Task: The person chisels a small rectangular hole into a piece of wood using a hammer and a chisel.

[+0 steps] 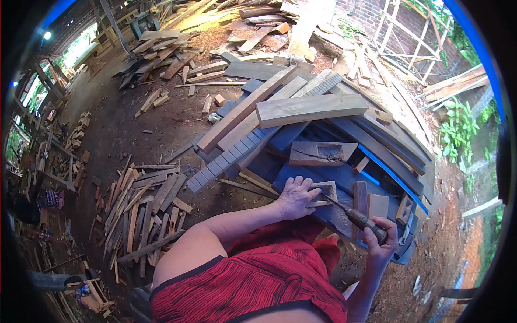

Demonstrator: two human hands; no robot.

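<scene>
My left hand [297,198] grips a small wooden block [330,187] with a squared hollow cut into it. The fingers lie over its left side and hold it against the dark work surface [288,175]. In my right hand [381,239] is a chisel [366,220], the fingers closed around its thick dark handle. Its narrow blade slants up and left, with the tip at the hollow of the block; whether it touches the wood is hard to tell. Just beyond lies a larger wooden piece [301,153] with a rough rectangular recess.
A long thick plank [312,109] lies across other boards behind the work. Short upright blocks [377,206] stand right of my hands, near a blue strip [390,169]. Scrap wood [145,202] is heaped on the ground at left, with more piles [258,32] farther back.
</scene>
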